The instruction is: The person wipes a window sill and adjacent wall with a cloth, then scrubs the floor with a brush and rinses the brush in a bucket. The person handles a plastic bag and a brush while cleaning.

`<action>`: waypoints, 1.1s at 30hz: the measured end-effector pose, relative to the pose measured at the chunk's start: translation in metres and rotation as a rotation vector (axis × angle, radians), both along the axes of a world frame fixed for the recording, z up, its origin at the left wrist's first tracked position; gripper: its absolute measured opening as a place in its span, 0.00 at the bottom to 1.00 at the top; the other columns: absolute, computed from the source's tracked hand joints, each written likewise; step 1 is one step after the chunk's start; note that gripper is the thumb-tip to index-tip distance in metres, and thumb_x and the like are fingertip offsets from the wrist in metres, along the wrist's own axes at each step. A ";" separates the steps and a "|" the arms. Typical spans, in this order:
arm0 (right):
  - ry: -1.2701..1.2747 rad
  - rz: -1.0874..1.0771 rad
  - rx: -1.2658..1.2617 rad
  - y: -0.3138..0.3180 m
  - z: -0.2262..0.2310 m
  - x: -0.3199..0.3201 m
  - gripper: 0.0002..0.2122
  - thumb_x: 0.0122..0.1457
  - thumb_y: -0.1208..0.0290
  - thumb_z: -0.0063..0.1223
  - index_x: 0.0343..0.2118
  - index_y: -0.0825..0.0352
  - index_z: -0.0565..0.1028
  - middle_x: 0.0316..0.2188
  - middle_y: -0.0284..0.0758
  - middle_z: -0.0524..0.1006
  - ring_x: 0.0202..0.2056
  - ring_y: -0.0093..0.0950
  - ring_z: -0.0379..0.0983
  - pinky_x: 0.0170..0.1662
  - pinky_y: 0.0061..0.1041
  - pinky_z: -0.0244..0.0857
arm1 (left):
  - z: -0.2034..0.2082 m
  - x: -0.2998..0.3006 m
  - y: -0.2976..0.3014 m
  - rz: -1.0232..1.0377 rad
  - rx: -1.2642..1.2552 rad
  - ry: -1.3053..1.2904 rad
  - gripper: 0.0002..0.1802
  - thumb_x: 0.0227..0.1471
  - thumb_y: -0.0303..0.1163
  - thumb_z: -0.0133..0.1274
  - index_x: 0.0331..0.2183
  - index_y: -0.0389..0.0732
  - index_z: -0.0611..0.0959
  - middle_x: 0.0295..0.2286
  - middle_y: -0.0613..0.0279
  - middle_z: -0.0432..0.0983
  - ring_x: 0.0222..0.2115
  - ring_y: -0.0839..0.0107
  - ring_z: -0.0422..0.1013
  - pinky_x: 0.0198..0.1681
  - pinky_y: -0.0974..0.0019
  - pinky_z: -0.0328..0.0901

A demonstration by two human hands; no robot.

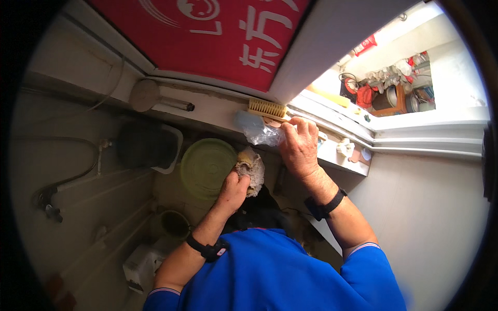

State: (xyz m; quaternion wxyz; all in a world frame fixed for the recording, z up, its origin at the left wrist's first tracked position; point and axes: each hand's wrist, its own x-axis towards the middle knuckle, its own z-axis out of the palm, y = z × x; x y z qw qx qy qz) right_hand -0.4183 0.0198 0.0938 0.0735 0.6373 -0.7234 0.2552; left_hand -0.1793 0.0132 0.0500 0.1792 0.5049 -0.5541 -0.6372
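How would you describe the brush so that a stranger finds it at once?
Find the white sill below the red sign. The brush lies on it, just above the right hand and the clear bag. Only it has pale bristles in a flat tan block.

Head camera, single view. Position: worn on the person's head, looking steeply down over a blue shirt (280, 274) and both forearms, which enter from the lower edge. Facing: toward a window sill (218, 106) and red sign (207, 36) at top. Range: close; left hand (233, 189) and right hand (300, 147) sit near centre. Optics: fisheye, dark circular rim, straight edges bowed. Floor far below at left.
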 end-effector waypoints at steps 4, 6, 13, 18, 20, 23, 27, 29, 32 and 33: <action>-0.033 0.018 0.024 -0.028 0.001 0.027 0.20 0.42 0.78 0.61 0.43 0.61 0.79 0.46 0.39 0.72 0.48 0.42 0.66 0.54 0.42 0.62 | 0.013 0.005 -0.009 0.042 0.146 -0.008 0.20 0.57 0.30 0.49 0.48 0.28 0.79 0.44 0.49 0.80 0.46 0.61 0.74 0.53 0.58 0.67; -0.033 0.023 -0.005 -0.047 -0.001 0.040 0.21 0.42 0.79 0.60 0.44 0.60 0.79 0.46 0.38 0.72 0.48 0.42 0.66 0.54 0.42 0.62 | 0.014 0.009 -0.012 0.096 0.205 0.057 0.21 0.57 0.30 0.48 0.50 0.29 0.79 0.45 0.51 0.80 0.47 0.63 0.74 0.53 0.59 0.67; -0.026 0.052 -0.054 -0.084 -0.008 0.063 0.14 0.46 0.76 0.56 0.39 0.64 0.78 0.40 0.42 0.72 0.44 0.45 0.67 0.47 0.45 0.63 | 0.009 0.045 -0.023 0.213 0.275 0.057 0.23 0.61 0.31 0.48 0.54 0.31 0.77 0.50 0.54 0.77 0.49 0.65 0.72 0.55 0.61 0.66; 0.019 0.007 -0.098 -0.099 -0.018 0.074 0.10 0.46 0.76 0.56 0.34 0.65 0.75 0.39 0.42 0.72 0.43 0.47 0.68 0.47 0.46 0.64 | 0.005 0.062 -0.036 0.282 0.286 0.099 0.22 0.61 0.32 0.49 0.53 0.31 0.77 0.49 0.54 0.76 0.49 0.65 0.71 0.54 0.61 0.66; 0.008 0.003 -0.076 -0.100 -0.017 0.075 0.14 0.46 0.76 0.58 0.38 0.65 0.75 0.42 0.42 0.72 0.45 0.47 0.68 0.48 0.47 0.64 | 0.005 0.063 -0.039 0.290 0.232 0.111 0.20 0.61 0.30 0.47 0.52 0.29 0.77 0.46 0.54 0.77 0.46 0.66 0.72 0.50 0.61 0.68; -0.052 -0.006 0.031 -0.086 -0.005 0.074 0.23 0.45 0.75 0.63 0.48 0.63 0.75 0.48 0.43 0.71 0.52 0.47 0.65 0.54 0.48 0.62 | 0.002 0.065 -0.044 0.303 0.182 0.107 0.20 0.61 0.30 0.48 0.51 0.31 0.77 0.46 0.54 0.77 0.45 0.67 0.72 0.50 0.60 0.68; -0.116 -0.023 0.103 -0.042 0.018 0.068 0.32 0.45 0.74 0.67 0.57 0.63 0.70 0.55 0.42 0.69 0.57 0.46 0.62 0.59 0.47 0.60 | -0.014 0.077 -0.055 0.300 0.261 0.304 0.17 0.62 0.31 0.48 0.49 0.33 0.79 0.45 0.56 0.77 0.44 0.68 0.73 0.47 0.61 0.69; -0.157 -0.035 0.120 -0.021 0.026 0.064 0.35 0.44 0.76 0.68 0.59 0.63 0.69 0.57 0.42 0.68 0.60 0.46 0.61 0.62 0.48 0.58 | -0.023 0.083 -0.058 0.337 0.183 0.149 0.16 0.62 0.31 0.48 0.48 0.33 0.79 0.45 0.56 0.77 0.44 0.69 0.73 0.46 0.61 0.68; -0.208 0.008 0.053 0.007 0.030 0.059 0.32 0.44 0.78 0.65 0.57 0.65 0.70 0.54 0.44 0.70 0.56 0.48 0.66 0.59 0.48 0.62 | -0.023 0.088 -0.066 0.298 0.165 0.168 0.17 0.62 0.30 0.47 0.49 0.32 0.79 0.44 0.57 0.77 0.43 0.69 0.73 0.45 0.62 0.68; -0.251 0.022 0.069 0.017 0.030 0.060 0.31 0.44 0.79 0.63 0.55 0.66 0.71 0.52 0.44 0.71 0.54 0.49 0.67 0.58 0.47 0.63 | -0.019 0.083 -0.066 0.292 0.225 0.144 0.17 0.62 0.30 0.47 0.49 0.33 0.79 0.44 0.58 0.77 0.43 0.70 0.72 0.45 0.62 0.68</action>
